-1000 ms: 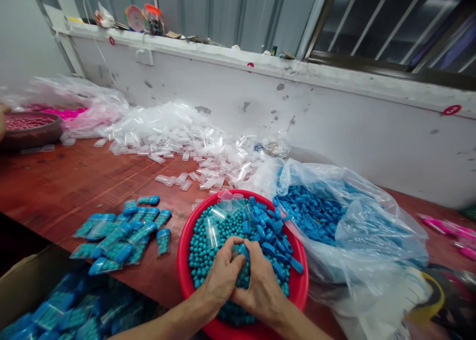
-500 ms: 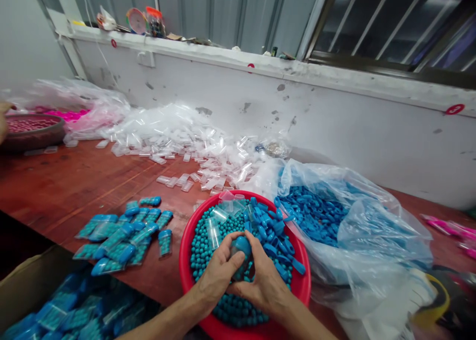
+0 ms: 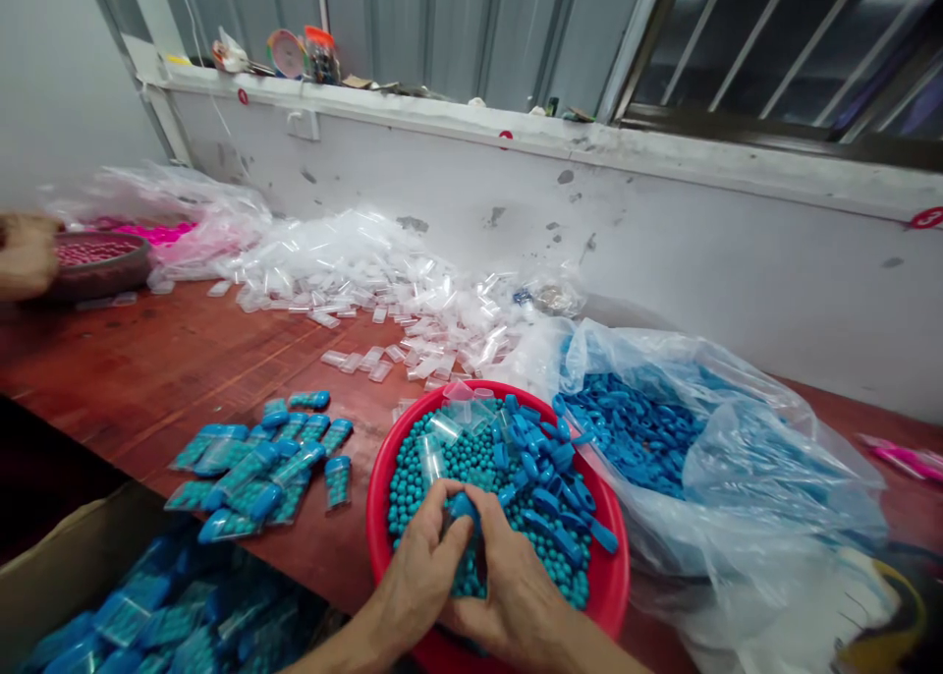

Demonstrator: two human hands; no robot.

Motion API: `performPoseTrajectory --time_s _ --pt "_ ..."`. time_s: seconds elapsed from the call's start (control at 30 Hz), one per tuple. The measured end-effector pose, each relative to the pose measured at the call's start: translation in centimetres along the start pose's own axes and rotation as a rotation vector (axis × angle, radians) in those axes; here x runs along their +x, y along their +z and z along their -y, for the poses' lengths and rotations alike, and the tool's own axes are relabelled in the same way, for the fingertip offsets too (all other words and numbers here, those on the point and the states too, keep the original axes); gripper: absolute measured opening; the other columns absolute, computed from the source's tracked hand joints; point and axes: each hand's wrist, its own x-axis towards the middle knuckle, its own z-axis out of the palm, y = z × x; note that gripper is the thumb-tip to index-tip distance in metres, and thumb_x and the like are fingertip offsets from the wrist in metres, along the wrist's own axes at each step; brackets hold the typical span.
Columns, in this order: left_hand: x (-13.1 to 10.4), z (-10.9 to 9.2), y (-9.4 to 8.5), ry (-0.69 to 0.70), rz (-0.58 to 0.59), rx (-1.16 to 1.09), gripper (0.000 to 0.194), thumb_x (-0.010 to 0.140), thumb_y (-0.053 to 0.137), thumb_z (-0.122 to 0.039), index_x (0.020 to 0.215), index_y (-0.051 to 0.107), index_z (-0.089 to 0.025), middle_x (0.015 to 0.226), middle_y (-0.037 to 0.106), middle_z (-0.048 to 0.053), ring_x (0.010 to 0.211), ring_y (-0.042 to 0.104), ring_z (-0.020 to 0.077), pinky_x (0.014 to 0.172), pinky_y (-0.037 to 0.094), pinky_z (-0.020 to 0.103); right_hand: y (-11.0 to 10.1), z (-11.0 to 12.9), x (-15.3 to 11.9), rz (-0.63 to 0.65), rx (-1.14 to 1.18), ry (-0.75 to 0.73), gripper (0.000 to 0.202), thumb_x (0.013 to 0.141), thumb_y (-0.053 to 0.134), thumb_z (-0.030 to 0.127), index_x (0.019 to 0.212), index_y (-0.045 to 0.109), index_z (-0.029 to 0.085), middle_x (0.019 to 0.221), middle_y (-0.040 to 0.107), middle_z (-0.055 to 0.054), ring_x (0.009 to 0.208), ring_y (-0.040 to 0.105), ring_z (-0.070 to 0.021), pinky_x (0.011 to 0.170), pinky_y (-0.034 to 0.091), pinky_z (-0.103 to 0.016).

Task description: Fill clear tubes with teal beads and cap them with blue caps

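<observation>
Both hands are closed around a small clear container with a blue cap (image 3: 463, 509), over a red basin (image 3: 377, 487). My left hand (image 3: 425, 561) grips it from the left, thumb on its side. On the other side my right hand (image 3: 508, 576) wraps it with bent fingers, covering much of it. Teal beads (image 3: 471, 456) fill the basin. Loose blue caps (image 3: 541, 448) lie on the beads at the right. An empty clear container (image 3: 432, 458) stands just beyond my left fingertips.
Filled containers (image 3: 254, 468) lie left of the basin, above a box of more filled ones (image 3: 139, 605). Clear empties (image 3: 368, 261) are heaped at the back. Right is a plastic bag of blue caps (image 3: 634, 428). Another person's hand (image 3: 26, 256) is by a brown bowl (image 3: 110, 271).
The view has shifted slightly left. My hands have moved nearer to me over the basin, still holding the container. More of the other person's hand shows at the left.
</observation>
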Motion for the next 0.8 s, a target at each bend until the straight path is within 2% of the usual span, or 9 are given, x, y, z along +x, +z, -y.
performPoseTrajectory --time_s 0.1,0.17,0.23,0.33,0.4,0.47,0.57,0.67,0.8 --pt "0.2 -0.1 -4.5 0.071 -0.133 0.225 0.03 0.082 0.039 -0.035 0.108 0.044 -0.021 0.087 0.059 0.001 0.079 0.056 0.0158 0.074 0.043 0.026 -1.1 -0.4 0.9 0.129 -0.034 0.016 0.085 0.067 0.064 0.036 0.135 0.015 0.02 0.121 0.047 -0.011 0.1 0.052 -0.0249 0.079 0.043 -0.034" --pt "0.9 -0.2 -8.2 0.088 -0.282 0.453 0.037 0.082 0.036 -0.036 0.115 0.042 -0.02 0.097 0.059 0.003 0.088 0.056 0.0187 0.078 0.043 0.029 -1.6 -1.1 2.0 0.128 -0.078 0.075 0.066 0.076 0.056 0.035 0.131 0.027 0.017 0.109 0.055 -0.009 0.095 0.055 -0.0229 0.078 0.042 -0.031" --pt "2.0 0.0 -11.5 0.032 -0.433 0.727 0.044 0.082 0.034 -0.037 0.121 0.04 -0.018 0.105 0.058 0.008 0.092 0.056 0.0235 0.08 0.044 0.035 -1.7 -1.5 3.5 0.104 -0.14 0.14 0.048 0.082 0.049 0.034 0.124 0.037 0.015 0.095 0.061 -0.007 0.087 0.058 -0.0204 0.075 0.041 -0.029" --pt "3.3 0.7 -13.7 0.057 -0.61 1.057 0.048 0.083 0.032 -0.032 0.125 0.039 -0.011 0.118 0.052 0.016 0.107 0.05 0.0287 0.086 0.041 0.039 -1.0 -1.3 5.9 0.102 -0.279 0.171 0.049 0.08 0.049 0.039 0.122 0.038 0.014 0.094 0.063 -0.008 0.088 0.059 -0.0224 0.074 0.041 -0.03" --pt "3.7 1.4 -12.9 0.173 -0.59 1.187 0.044 0.083 0.032 -0.026 0.121 0.045 -0.008 0.116 0.053 0.017 0.108 0.048 0.0277 0.089 0.039 0.038 -0.1 -1.0 7.2 0.127 -0.386 0.166 0.059 0.077 0.053 0.039 0.126 0.033 0.013 0.102 0.06 -0.012 0.093 0.057 -0.0258 0.075 0.041 -0.033" --pt "3.7 1.9 -10.7 0.294 -0.423 1.273 0.039 0.081 0.035 -0.019 0.117 0.05 -0.01 0.115 0.054 0.015 0.108 0.048 0.0264 0.092 0.037 0.038 0.8 -0.9 7.9 0.152 -0.465 0.155 0.063 0.076 0.054 0.034 0.129 0.029 0.012 0.108 0.057 -0.015 0.095 0.056 -0.0273 0.075 0.041 -0.035" --pt "3.6 2.1 -7.3 0.461 -0.157 1.361 0.049 0.078 0.038 -0.01 0.124 0.042 -0.023 0.129 0.044 0.011 0.12 0.036 0.0297 0.096 0.028 0.049 1.1 -1.2 7.8 0.152 -0.43 0.08 0.058 0.073 0.052 0.02 0.126 0.03 0.01 0.114 0.053 -0.015 0.1 0.053 -0.0252 0.079 0.04 -0.032" --pt "3.6 1.9 -5.6 0.582 0.028 1.334 0.054 0.078 0.036 -0.008 0.13 0.031 -0.021 0.132 0.04 0.01 0.125 0.028 0.0284 0.098 0.026 0.047 0.1 -1.8 6.8 0.123 -0.241 0.005 0.046 0.071 0.05 0.017 0.116 0.039 0.011 0.102 0.057 -0.01 0.091 0.054 -0.021 0.077 0.04 -0.029" --pt "3.1 1.5 -5.2 0.635 0.181 1.268 0.044 0.081 0.03 -0.007 0.124 0.036 -0.015 0.118 0.051 0.011 0.114 0.041 0.0225 0.094 0.032 0.038 -1.5 -2.4 4.9 0.207 0.198 0.099 0.029 0.073 0.048 0.018 0.102 0.045 0.017 0.078 0.052 0.001 0.065 0.048 -0.0121 0.061 0.039 -0.023"
